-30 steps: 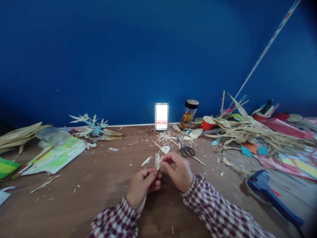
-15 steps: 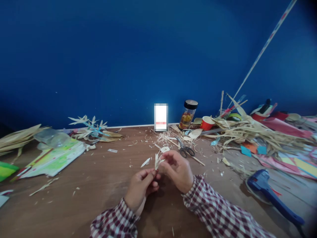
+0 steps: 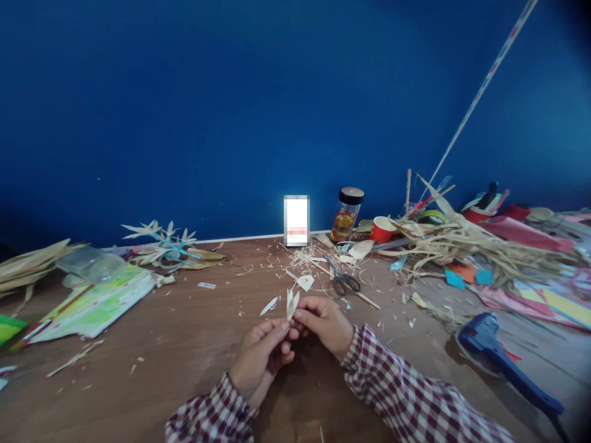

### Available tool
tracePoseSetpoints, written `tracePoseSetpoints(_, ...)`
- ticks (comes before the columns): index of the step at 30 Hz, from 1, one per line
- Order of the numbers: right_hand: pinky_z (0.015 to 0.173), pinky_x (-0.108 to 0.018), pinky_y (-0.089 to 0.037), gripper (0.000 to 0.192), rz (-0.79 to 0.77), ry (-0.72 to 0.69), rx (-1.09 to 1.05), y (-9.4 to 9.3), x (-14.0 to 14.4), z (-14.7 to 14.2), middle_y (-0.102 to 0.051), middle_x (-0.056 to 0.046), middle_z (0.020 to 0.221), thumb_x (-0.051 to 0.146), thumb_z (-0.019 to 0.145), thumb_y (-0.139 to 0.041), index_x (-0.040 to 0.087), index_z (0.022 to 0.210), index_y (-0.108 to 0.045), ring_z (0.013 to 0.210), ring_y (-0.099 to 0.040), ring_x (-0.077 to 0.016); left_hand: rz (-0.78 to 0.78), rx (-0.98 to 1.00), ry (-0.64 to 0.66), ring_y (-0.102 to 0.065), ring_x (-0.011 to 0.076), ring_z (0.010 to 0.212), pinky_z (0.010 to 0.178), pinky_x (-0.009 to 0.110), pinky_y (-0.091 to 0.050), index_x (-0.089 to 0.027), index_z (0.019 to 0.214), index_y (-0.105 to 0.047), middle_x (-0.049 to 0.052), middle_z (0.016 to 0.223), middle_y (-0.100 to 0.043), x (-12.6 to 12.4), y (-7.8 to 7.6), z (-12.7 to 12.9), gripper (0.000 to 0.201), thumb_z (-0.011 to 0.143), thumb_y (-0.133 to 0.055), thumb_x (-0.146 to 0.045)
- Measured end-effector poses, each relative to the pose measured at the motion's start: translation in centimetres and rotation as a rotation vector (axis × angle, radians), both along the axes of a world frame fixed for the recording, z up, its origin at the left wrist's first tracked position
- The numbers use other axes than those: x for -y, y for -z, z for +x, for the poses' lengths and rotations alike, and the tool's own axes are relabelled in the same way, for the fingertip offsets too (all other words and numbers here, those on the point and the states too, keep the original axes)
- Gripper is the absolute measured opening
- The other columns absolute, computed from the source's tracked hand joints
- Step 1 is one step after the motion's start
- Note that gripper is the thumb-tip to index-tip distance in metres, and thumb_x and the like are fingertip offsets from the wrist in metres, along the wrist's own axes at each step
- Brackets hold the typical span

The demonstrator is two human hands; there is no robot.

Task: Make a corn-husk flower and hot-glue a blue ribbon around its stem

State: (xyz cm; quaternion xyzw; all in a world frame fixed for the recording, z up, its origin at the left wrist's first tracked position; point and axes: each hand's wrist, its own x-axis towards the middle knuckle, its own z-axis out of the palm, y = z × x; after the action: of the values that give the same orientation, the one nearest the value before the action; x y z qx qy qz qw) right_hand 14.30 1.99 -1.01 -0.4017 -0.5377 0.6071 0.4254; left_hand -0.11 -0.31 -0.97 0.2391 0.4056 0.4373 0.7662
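A small bunch of pale leaves (image 3: 292, 304) is being held upright over the table (image 3: 161, 369), tips pointing up. Its base is being pinched between thumb and forefinger of the left hand (image 3: 263, 357), the other fingers being curled beneath. By the right hand (image 3: 324, 323), the bunch is being met at its lower right edge; thumb and fingers are being bent inward, but whether a leaf is being gripped there cannot be told.

Just beyond the hands, a loose leaf (image 3: 268, 306) and scattered shavings (image 3: 302, 258) are lying on the table. Scissors (image 3: 346, 283) are resting near a thin stick (image 3: 368, 301). Behind these, a black-lidded jar (image 3: 346, 218) and a red cup (image 3: 382, 230) are standing. At far right, a blue glue gun (image 3: 510, 366) is lying.
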Motion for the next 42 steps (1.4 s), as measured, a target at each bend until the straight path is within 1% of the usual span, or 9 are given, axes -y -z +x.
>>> tracePoseSetpoints(7,0.051,-0.02,-0.039,0.02,-0.011,0.012,-0.003,0.07,-0.07,0.01,-0.058,0.002,0.062,0.034,0.072,-0.059,0.014,0.073,-0.061,0.05,-0.047,-0.0068,-0.007,-0.012,-0.003,-0.046,0.0018,0.041,0.042,0.015,-0.047,-0.012,0.072,-0.063,0.001,0.06,-0.061,0.03,-0.19,0.03,0.015,0.062,-0.069,-0.022)
tracePoseSetpoints(13,0.051,-0.02,-0.038,0.018,0.004,0.018,-0.004,0.07,-0.04,0.01,-0.056,0.002,0.059,0.031,0.072,-0.059,0.014,0.07,-0.06,0.049,-0.046,-0.0065,-0.013,-0.03,0.003,-0.045,0.0015,0.041,0.042,0.014,-0.047,-0.012,0.071,-0.063,0.0,0.059,-0.06,0.06,-0.35,0.1,0.016,0.062,-0.069,-0.023)
tracePoseSetpoints(24,0.052,-0.02,-0.039,0.022,0.016,-0.028,0.027,0.27,-0.05,0.22,-0.056,0.002,0.062,0.035,0.076,-0.054,0.014,0.076,-0.061,0.05,-0.047,-0.0069,-0.024,-0.017,-0.007,-0.045,0.0011,0.04,0.041,0.013,-0.047,-0.012,0.073,-0.062,0.0,0.059,-0.059,-0.06,-0.1,0.05,0.014,0.064,-0.068,-0.022)
tracePoseSetpoints(32,0.051,-0.021,-0.039,0.023,0.021,0.002,0.051,-0.01,-0.02,-0.02,-0.057,0.002,0.061,0.037,0.073,-0.057,0.014,0.073,-0.061,0.05,-0.046,-0.0074,-0.023,-0.024,-0.008,-0.044,0.0017,0.04,0.04,0.014,-0.046,-0.012,0.071,-0.062,0.0,0.057,-0.059,0.03,-0.06,0.08,0.014,0.064,-0.068,-0.022)
tracePoseSetpoints(37,0.05,-0.02,-0.037,0.021,0.029,0.008,0.045,-0.28,0.07,-0.06,-0.056,0.002,0.061,0.034,0.073,-0.057,0.014,0.071,-0.059,0.049,-0.045,-0.0067,-0.019,-0.034,-0.017,-0.044,0.0017,0.04,0.04,0.014,-0.046,-0.012,0.07,-0.061,0.0,0.058,-0.059,0.0,-0.05,0.08,0.014,0.064,-0.067,-0.023)
tracePoseSetpoints(42,0.05,-0.02,-0.037,0.021,0.039,0.021,0.061,-0.24,0.15,-0.09,-0.055,0.003,0.06,0.035,0.073,-0.057,0.014,0.072,-0.058,0.05,-0.045,-0.0072,-0.021,-0.037,-0.016,-0.044,0.0016,0.039,0.04,0.014,-0.046,-0.012,0.069,-0.062,-0.001,0.057,-0.058,-0.11,-0.12,0.2,0.015,0.063,-0.069,-0.023)
